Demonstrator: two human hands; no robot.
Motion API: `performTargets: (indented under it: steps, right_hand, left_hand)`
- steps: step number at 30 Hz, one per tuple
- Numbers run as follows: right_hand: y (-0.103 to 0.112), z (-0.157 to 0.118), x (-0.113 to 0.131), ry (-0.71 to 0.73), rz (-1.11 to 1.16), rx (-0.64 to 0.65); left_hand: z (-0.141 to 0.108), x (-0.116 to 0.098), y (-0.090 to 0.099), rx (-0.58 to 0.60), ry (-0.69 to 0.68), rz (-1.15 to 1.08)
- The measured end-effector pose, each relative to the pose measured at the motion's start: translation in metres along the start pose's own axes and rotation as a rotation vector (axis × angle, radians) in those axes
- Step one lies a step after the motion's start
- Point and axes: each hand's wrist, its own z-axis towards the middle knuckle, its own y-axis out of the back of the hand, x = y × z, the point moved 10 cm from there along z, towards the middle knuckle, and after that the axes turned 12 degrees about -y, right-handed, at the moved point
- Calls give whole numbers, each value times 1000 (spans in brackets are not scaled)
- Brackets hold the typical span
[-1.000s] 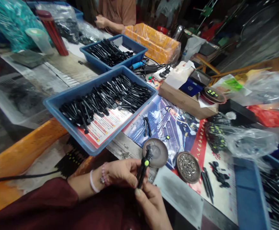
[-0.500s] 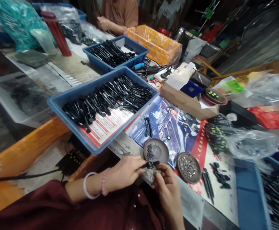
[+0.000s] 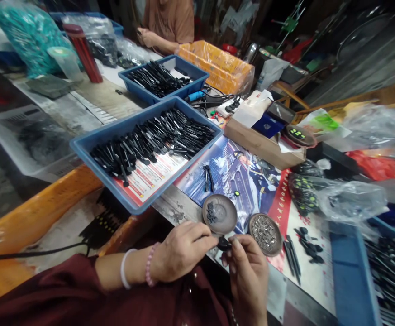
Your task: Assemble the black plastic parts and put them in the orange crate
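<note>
Between my two hands, over the table's near edge, is a small black plastic part (image 3: 223, 243), its exact kind unclear. My left hand (image 3: 182, 251), with a pink bead bracelet and a white bangle at the wrist, is closed with its fingertips on the part's left end. My right hand (image 3: 248, 269) pinches the other end between thumb and fingers. Just beyond lies a brown dish (image 3: 226, 213) with small black pieces in it. To its right is a second dish (image 3: 267, 233) full of small metal pieces. A pair of black slim parts (image 3: 208, 178) rests on the printed poster.
A blue tray (image 3: 136, 208) of black handle-like parts stands ahead-left, with another blue tray (image 3: 158, 93) behind it. Orange crates (image 3: 214, 63) flank the table. At right are loose black pieces (image 3: 309, 246), plastic bags and a blue bin (image 3: 349, 267). A co-worker (image 3: 168, 27) sits opposite.
Both hands have shifted slightly right and down with the black part. The part appears turned, and its yellow spot no longer shows. My left fingers are curled in more closely around it.
</note>
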Motion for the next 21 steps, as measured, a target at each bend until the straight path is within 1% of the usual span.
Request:
performTargets:
  steps: [2, 4, 9, 15, 18, 21]
  right_hand:
    - [1, -4, 1, 8, 76, -7]
    - [2, -7, 3, 32, 96, -12]
    - [9, -14, 0, 65, 86, -7]
    - [11, -27, 1, 59, -2, -27]
    - [10, -34, 4, 50, -13, -29]
    - [8, -35, 4, 45, -16, -40]
  left_hand:
    - [0, -6, 3, -39, -24, 13]
    - [0, -11, 3, -52, -43, 14]
    - [0, -22, -9, 43, -98, 22]
    - [0, -24, -16, 54, -40, -75]
    - [1, -27, -15, 12, -60, -154]
    - [0, -21, -11, -31, 1, -267]
